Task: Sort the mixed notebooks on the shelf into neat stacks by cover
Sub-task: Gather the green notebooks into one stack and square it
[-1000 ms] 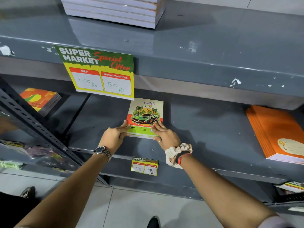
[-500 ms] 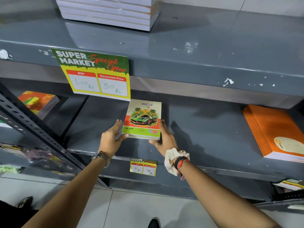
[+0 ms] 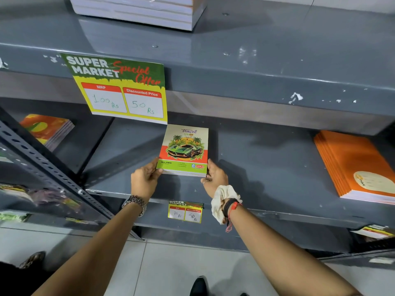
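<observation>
A small stack of notebooks with a green car cover (image 3: 185, 149) lies flat in the middle of the grey middle shelf (image 3: 267, 167). My left hand (image 3: 145, 180) touches its front left corner, thumb on the cover edge. My right hand (image 3: 214, 176) presses flat against its front right corner. Both hands bracket the stack from the sides. A stack of plain orange notebooks (image 3: 354, 163) lies at the right end of the same shelf. Another stack with an orange and yellow cover (image 3: 46, 129) sits at the far left, behind a slanted strut.
A white-edged stack of books (image 3: 136, 11) rests on the upper shelf. A large price sign (image 3: 121, 88) hangs from that shelf's lip, a small price tag (image 3: 185, 212) below the stack. A perforated metal strut (image 3: 53, 171) slants across the left. Tiled floor lies below.
My hands slid from the top of the cover to the sides of the stack, then closed in against its front corners. The stack now sits squared.
</observation>
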Action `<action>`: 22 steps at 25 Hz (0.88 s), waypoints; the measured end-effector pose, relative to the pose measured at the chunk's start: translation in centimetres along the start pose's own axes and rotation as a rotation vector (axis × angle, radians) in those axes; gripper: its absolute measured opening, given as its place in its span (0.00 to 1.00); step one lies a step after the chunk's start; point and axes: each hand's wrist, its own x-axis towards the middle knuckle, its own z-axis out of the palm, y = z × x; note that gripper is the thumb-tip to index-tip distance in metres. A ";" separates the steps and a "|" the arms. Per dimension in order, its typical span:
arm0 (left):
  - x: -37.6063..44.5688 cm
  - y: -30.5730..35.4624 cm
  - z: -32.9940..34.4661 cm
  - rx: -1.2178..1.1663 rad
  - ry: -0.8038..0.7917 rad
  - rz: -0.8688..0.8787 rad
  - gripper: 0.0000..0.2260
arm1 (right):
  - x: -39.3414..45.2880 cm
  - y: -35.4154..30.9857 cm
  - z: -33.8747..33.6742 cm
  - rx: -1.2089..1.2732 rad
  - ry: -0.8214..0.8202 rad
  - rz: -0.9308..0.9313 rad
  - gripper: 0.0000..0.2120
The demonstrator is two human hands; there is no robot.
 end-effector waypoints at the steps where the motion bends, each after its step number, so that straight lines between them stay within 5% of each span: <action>1: -0.1 -0.1 0.0 0.003 0.000 0.005 0.17 | 0.0 0.1 0.0 0.006 0.000 0.003 0.26; 22: 0.5 -0.6 0.1 0.301 0.061 0.187 0.15 | 0.5 0.4 -0.6 -0.252 0.013 -0.039 0.25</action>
